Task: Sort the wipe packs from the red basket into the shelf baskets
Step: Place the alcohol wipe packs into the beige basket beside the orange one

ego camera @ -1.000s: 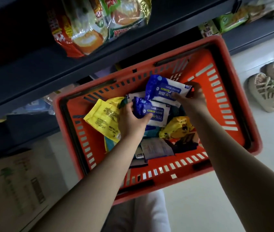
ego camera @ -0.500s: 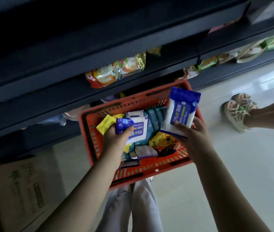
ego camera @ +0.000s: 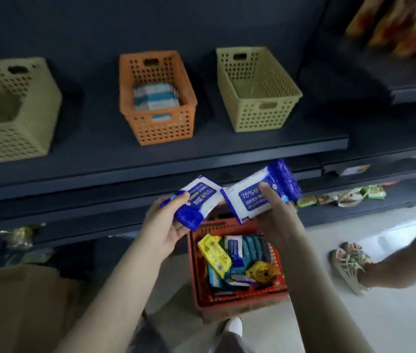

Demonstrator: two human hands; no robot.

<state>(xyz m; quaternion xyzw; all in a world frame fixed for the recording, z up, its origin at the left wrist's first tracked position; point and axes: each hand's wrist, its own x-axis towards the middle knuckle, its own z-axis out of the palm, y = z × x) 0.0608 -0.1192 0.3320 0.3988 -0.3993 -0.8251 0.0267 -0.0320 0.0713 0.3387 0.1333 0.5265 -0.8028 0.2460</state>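
Blurred dark shelf (ego camera: 166, 151); red basket (ego camera: 240, 304) partly behind hands' blue packs (ego camera: 260, 192).

You hold two blue-and-white wipe packs (ego camera: 198, 200) (ego camera: 260, 192) (each with a blue label panel printed "75%"). The floor basket (ego camera: 240, 301) is red and holds yellow (ego camera: 214, 252) and teal (ego camera: 255, 248) packs. The shelf (ego camera: 151, 154) is dark grey, carrying one orange perforated basket (ego camera: 156, 98) between two khaki ones (ego camera: 6, 110) (ego camera: 257, 90).
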